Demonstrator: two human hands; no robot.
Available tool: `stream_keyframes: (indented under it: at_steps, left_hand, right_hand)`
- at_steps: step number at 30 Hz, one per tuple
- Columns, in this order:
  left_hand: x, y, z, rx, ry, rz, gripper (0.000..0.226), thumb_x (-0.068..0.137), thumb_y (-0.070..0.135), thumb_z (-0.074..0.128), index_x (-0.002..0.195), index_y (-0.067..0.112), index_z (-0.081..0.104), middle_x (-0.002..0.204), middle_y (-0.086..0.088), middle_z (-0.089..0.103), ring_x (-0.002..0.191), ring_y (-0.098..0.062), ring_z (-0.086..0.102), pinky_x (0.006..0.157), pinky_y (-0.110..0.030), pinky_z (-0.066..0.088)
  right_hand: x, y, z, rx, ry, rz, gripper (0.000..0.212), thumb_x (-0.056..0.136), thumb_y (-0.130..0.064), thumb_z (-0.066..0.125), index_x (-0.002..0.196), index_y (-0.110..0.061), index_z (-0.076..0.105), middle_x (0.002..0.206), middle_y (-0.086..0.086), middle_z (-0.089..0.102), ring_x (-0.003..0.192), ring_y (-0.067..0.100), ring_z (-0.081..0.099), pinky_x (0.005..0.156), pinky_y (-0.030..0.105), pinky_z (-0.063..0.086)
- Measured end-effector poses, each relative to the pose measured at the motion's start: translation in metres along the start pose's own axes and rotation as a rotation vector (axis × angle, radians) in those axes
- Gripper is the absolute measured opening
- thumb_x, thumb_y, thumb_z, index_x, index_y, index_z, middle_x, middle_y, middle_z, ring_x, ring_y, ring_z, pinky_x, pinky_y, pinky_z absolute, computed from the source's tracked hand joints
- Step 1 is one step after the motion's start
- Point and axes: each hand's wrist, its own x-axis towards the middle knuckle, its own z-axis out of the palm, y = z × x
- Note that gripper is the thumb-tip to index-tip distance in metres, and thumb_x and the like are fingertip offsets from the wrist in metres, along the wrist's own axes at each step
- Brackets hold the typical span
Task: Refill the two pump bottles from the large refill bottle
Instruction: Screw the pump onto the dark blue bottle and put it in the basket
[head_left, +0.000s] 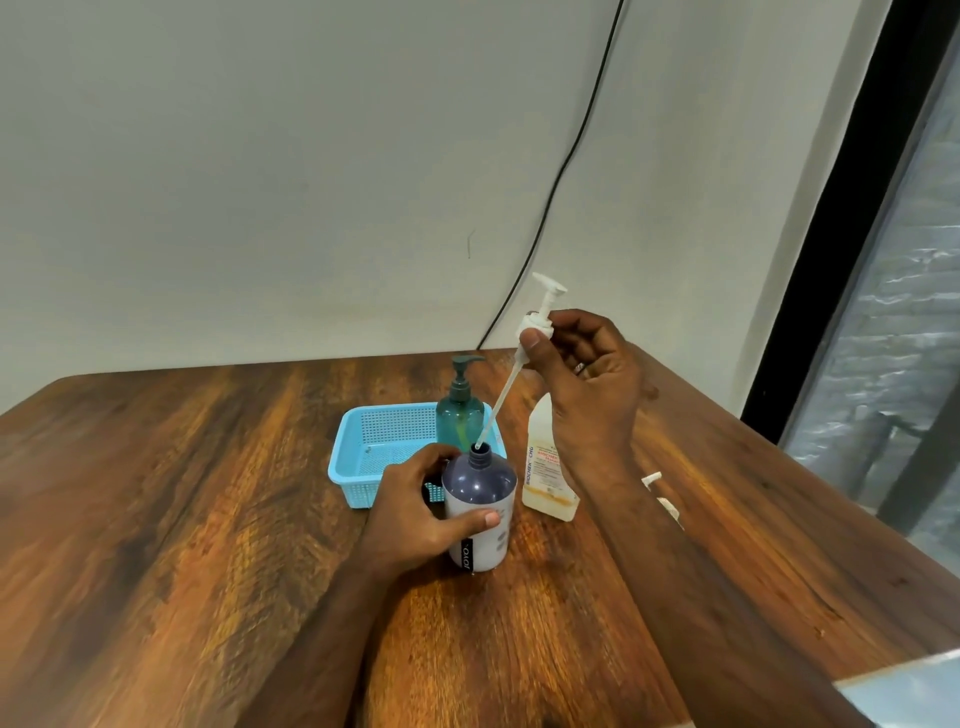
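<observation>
Head view: left hand (415, 512) wrapped round bottle (479, 512), steadying it. Right hand (582, 374) pinched pump (537, 317) collar; thin tube below looked bendy, light, likely drippy.

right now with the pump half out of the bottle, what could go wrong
1. The white pump, pinched in the right hand, has its long tube tip only just at the neck of the purple bottle; it may drip on the wooden table.
2. The tube leans, so it could tug the neck sideways, though the left hand grips the bottle.
3. The refill bottle stands close under the right forearm and could be knocked.
</observation>
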Motion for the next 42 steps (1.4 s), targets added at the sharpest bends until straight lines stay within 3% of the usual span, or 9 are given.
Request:
stream_keyframes:
  at_steps: [3, 8, 14, 17, 22, 27, 33, 36, 42]
  left_hand:
    - [-0.001, 0.000, -0.001, -0.011, 0.003, 0.007, 0.063, 0.062, 0.043, 0.094, 0.115, 0.036, 0.060, 0.107, 0.026, 0.066, 0.102, 0.013, 0.059, 0.077, -0.004, 0.048]
    - [0.000, 0.000, -0.001, -0.017, 0.014, 0.017, 0.062, 0.062, 0.044, 0.094, 0.113, 0.039, 0.060, 0.103, 0.027, 0.068, 0.103, 0.008, 0.061, 0.078, -0.010, 0.051]
    - [0.000, 0.001, -0.001, -0.041, 0.032, 0.070, 0.063, 0.062, 0.044, 0.094, 0.116, 0.031, 0.063, 0.109, 0.024, 0.068, 0.100, -0.001, 0.067, 0.079, -0.019, 0.056]
    - [0.000, -0.001, -0.001, -0.049, 0.040, 0.080, 0.067, 0.063, 0.046, 0.093, 0.120, 0.028, 0.064, 0.110, 0.021, 0.069, 0.102, -0.004, 0.067, 0.082, -0.025, 0.058]
    - [0.002, -0.004, 0.000, -0.040, 0.050, 0.087, 0.066, 0.063, 0.047, 0.092, 0.119, 0.026, 0.064, 0.108, 0.016, 0.071, 0.102, -0.007, 0.068, 0.080, -0.029, 0.060]
    - [0.003, -0.005, 0.000, -0.045, 0.042, 0.092, 0.066, 0.063, 0.042, 0.093, 0.119, 0.023, 0.065, 0.108, 0.013, 0.071, 0.101, -0.009, 0.068, 0.081, -0.027, 0.059]
    - [0.002, -0.005, 0.001, -0.054, 0.045, 0.102, 0.067, 0.063, 0.046, 0.091, 0.120, 0.022, 0.065, 0.108, 0.014, 0.071, 0.101, -0.007, 0.068, 0.079, -0.022, 0.058]
    - [0.003, -0.005, 0.000, -0.060, 0.043, 0.100, 0.065, 0.064, 0.044, 0.092, 0.118, 0.021, 0.066, 0.107, 0.014, 0.071, 0.100, -0.009, 0.069, 0.078, -0.026, 0.059]
    - [0.003, -0.003, 0.000, -0.070, 0.041, 0.103, 0.063, 0.065, 0.038, 0.094, 0.119, 0.022, 0.066, 0.109, 0.017, 0.071, 0.102, -0.007, 0.068, 0.080, -0.022, 0.057]
  right_hand:
    - [-0.002, 0.007, 0.002, -0.045, -0.046, 0.007, 0.023, 0.082, -0.011, 0.081, 0.098, -0.023, 0.068, 0.098, 0.001, 0.075, 0.092, 0.017, 0.073, 0.079, 0.034, 0.062]
    - [-0.014, 0.026, -0.006, -0.143, -0.167, 0.034, 0.024, 0.080, -0.010, 0.083, 0.098, -0.017, 0.069, 0.095, -0.004, 0.075, 0.087, 0.008, 0.072, 0.074, 0.021, 0.058]
    - [-0.027, 0.059, -0.013, -0.175, -0.327, 0.121, 0.027, 0.081, -0.011, 0.082, 0.103, -0.020, 0.070, 0.100, -0.001, 0.075, 0.095, 0.019, 0.072, 0.082, 0.041, 0.061]
    - [-0.037, 0.071, -0.013, -0.173, -0.368, 0.164, 0.026, 0.084, -0.016, 0.077, 0.108, -0.023, 0.071, 0.104, -0.003, 0.076, 0.099, 0.019, 0.071, 0.084, 0.040, 0.061]
    - [-0.053, 0.084, -0.017, -0.072, -0.313, 0.224, 0.027, 0.080, -0.022, 0.075, 0.105, -0.012, 0.072, 0.103, 0.001, 0.075, 0.101, 0.022, 0.071, 0.080, 0.032, 0.059]
    - [-0.058, 0.091, -0.016, 0.023, -0.288, 0.226, 0.034, 0.077, -0.034, 0.076, 0.102, -0.013, 0.069, 0.105, 0.005, 0.075, 0.104, 0.025, 0.070, 0.081, 0.033, 0.059]
    - [-0.055, 0.090, -0.019, 0.072, -0.346, 0.207, 0.018, 0.085, -0.007, 0.072, 0.102, -0.007, 0.067, 0.109, 0.005, 0.076, 0.107, 0.025, 0.071, 0.085, 0.037, 0.060]
    - [-0.052, 0.088, -0.021, 0.040, -0.275, 0.203, 0.020, 0.080, 0.005, 0.078, 0.095, -0.006, 0.071, 0.101, 0.000, 0.077, 0.101, 0.019, 0.072, 0.080, 0.028, 0.059]
    - [-0.051, 0.085, -0.021, -0.036, -0.303, 0.221, 0.028, 0.083, -0.004, 0.078, 0.106, -0.018, 0.071, 0.106, -0.002, 0.076, 0.103, 0.017, 0.071, 0.083, 0.031, 0.060]
